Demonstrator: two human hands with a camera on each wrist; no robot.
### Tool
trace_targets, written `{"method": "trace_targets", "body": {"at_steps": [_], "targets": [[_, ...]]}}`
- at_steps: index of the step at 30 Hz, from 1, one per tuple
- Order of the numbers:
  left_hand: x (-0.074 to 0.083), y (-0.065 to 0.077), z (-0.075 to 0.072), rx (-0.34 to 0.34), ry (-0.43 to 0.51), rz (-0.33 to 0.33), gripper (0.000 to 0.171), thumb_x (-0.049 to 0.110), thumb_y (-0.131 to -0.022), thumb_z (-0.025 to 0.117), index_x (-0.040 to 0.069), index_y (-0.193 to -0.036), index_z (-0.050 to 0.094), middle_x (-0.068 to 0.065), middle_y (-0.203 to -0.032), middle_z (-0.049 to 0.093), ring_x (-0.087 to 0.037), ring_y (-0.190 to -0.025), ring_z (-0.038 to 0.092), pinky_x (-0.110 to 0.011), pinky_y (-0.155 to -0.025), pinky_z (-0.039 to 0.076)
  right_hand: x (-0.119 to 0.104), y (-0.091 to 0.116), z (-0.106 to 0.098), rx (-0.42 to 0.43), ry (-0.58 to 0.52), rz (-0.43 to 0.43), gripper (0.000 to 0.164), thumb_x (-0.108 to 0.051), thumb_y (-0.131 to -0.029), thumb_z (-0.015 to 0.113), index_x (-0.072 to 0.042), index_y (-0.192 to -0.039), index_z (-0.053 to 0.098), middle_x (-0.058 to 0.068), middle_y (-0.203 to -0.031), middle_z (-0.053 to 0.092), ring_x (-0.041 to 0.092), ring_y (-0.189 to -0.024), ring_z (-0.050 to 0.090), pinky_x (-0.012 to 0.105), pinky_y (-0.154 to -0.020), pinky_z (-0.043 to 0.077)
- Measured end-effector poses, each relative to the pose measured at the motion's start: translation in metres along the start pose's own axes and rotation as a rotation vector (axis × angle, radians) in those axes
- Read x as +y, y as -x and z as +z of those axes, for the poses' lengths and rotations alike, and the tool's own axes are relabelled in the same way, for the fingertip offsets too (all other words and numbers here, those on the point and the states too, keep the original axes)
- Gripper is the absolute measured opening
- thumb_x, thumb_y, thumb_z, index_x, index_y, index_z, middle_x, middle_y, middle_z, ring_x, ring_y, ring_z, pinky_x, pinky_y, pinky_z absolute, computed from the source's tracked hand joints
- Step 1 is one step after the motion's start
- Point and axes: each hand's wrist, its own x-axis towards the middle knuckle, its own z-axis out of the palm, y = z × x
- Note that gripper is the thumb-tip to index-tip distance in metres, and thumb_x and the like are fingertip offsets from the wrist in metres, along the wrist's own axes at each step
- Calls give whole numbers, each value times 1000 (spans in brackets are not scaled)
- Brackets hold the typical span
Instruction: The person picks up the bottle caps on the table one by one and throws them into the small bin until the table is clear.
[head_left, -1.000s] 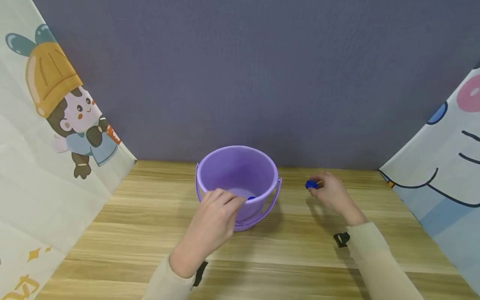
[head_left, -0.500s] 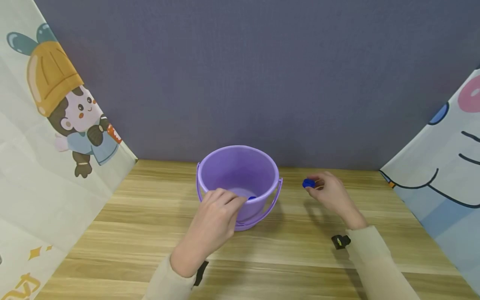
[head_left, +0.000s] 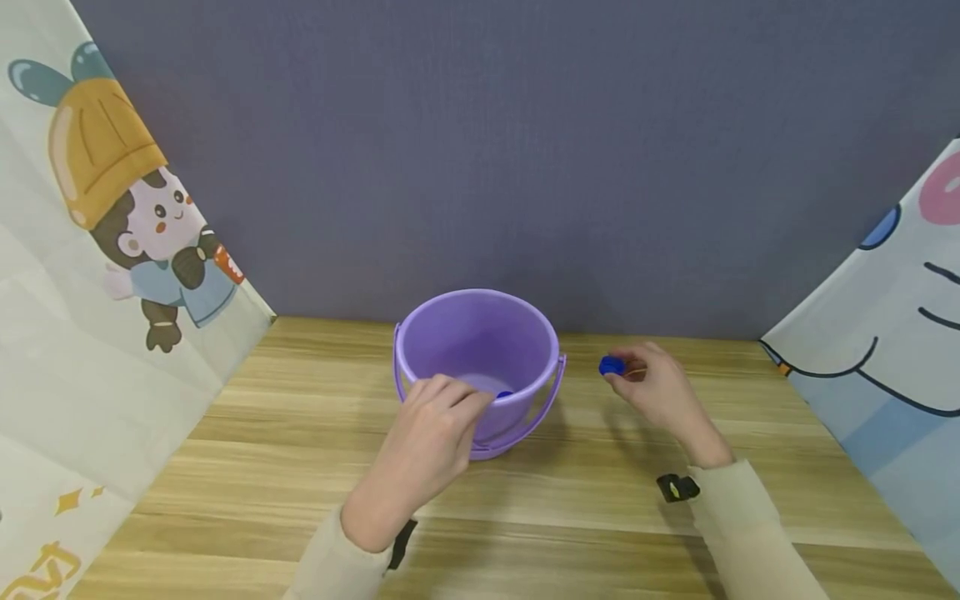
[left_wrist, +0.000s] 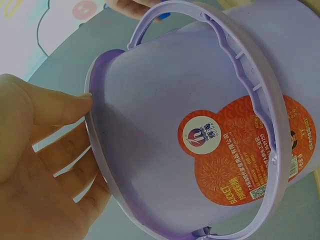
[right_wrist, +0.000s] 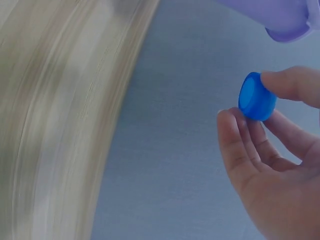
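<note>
A purple bucket (head_left: 480, 333) stands upright on the wooden table, its handle (left_wrist: 280, 150) hanging down along the near side. My left hand (head_left: 427, 446) pinches the near rim, thumb outside and fingers over the inner side. To the right of the bucket, my right hand (head_left: 662, 392) pinches a small round blue bottle cap (right_wrist: 257, 97) between thumb and fingers, held above the table. Inside the bucket a blue piece (head_left: 505, 395) shows just past the near rim; most of it is hidden. An orange-red label (left_wrist: 235, 150) is on the bucket's outer wall.
The wood-grain table (head_left: 247, 467) ends at a dark grey-blue back panel (head_left: 480, 150). Cartoon-printed sheets flank it, one on the left (head_left: 60, 317) and one on the right (head_left: 900, 333). A black strap (head_left: 677, 487) sits at the right wrist.
My right hand has shifted slightly left with the bottle cap, toward the bucket. The left hand stays on the rim and the bucket has not visibly moved.
</note>
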Motion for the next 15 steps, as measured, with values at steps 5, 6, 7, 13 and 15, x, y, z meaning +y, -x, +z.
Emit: {"method": "trace_targets", "body": {"at_steps": [5, 6, 7, 13, 15], "targets": [[0, 0, 2, -1, -3, 3, 22, 2, -86, 71, 10, -106, 76, 1, -103, 73, -20, -93, 62, -36, -81, 49, -3, 2, 2, 8, -11, -3, 38, -9, -92, 73, 7, -125, 64, 20, -115, 61, 34, -98, 67, 40, -85, 59], [0, 0, 2, 0, -4, 3, 22, 2, -86, 71, 10, -106, 76, 1, -103, 73, -20, -93, 62, -36, -81, 49, -3, 2, 2, 9, -14, -5, 38, -9, -92, 73, 7, -125, 64, 20, -115, 61, 33, -98, 66, 39, -84, 59], [0, 0, 3, 1, -4, 3, 23, 2, -86, 71, 10, -106, 76, 1, -103, 73, -19, -93, 62, -36, -81, 49, -3, 3, 2, 12, -16, -6, 38, -9, -92, 73, 7, -125, 64, 20, -114, 61, 33, -98, 67, 37, -84, 59], [2, 0, 5, 7, -9, 5, 23, 2, -86, 71, 11, -107, 76, 1, -103, 73, -19, -93, 62, -36, -80, 49, -3, 5, 3, 29, -26, -16, 37, -11, -92, 74, 4, -125, 65, 16, -115, 62, 31, -97, 68, 25, -80, 56], [2, 0, 5, 8, -9, 5, 23, 2, -87, 70, 11, -107, 76, 1, -103, 73, -20, -93, 62, -36, -80, 49, -3, 6, 2, 38, -37, -27, 37, -11, -92, 74, 4, -125, 65, 16, -116, 62, 31, -96, 68, 20, -79, 55]]}}
